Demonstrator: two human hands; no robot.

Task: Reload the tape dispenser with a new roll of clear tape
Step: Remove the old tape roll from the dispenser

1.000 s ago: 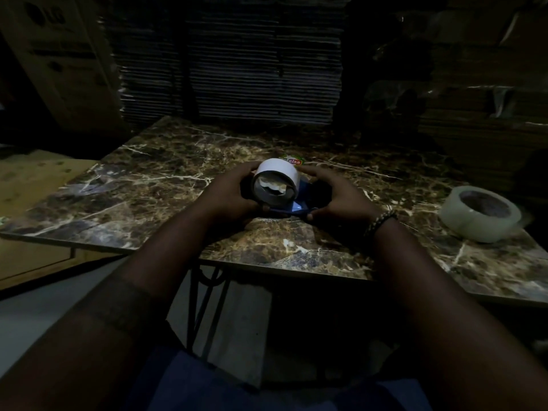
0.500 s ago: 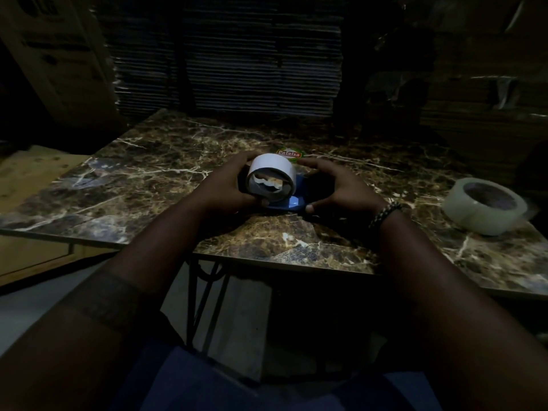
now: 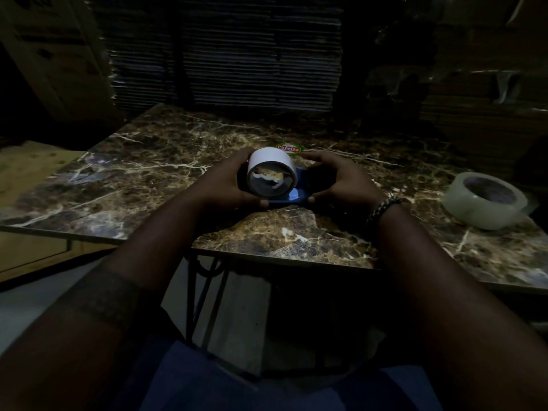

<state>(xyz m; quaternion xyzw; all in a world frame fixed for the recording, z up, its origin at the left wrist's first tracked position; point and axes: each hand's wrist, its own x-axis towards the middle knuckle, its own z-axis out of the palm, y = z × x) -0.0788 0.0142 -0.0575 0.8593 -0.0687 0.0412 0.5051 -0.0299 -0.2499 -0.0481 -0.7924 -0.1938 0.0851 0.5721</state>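
A white, nearly empty tape core (image 3: pixel 271 170) sits on a blue tape dispenser (image 3: pixel 292 195) near the front middle of the marble table (image 3: pixel 148 161). My left hand (image 3: pixel 221 185) grips the core from the left, fingers wrapped around it. My right hand (image 3: pixel 341 182) holds the dispenser's dark right side, thumb under the blue edge. A full roll of clear tape (image 3: pixel 484 200) lies flat on the table at the far right, apart from both hands. The scene is dim, and much of the dispenser is hidden by my hands.
A red and green sticker (image 3: pixel 289 149) lies on the table just behind the core. Stacks of flattened cardboard (image 3: pixel 225 51) stand behind the table, with cardboard boxes (image 3: pixel 53 54) at the left. The table's front edge runs just below my wrists.
The hands, the core and the dispenser have stayed in almost the same pose. The view shifted slightly, and the core has tipped a little more toward me.
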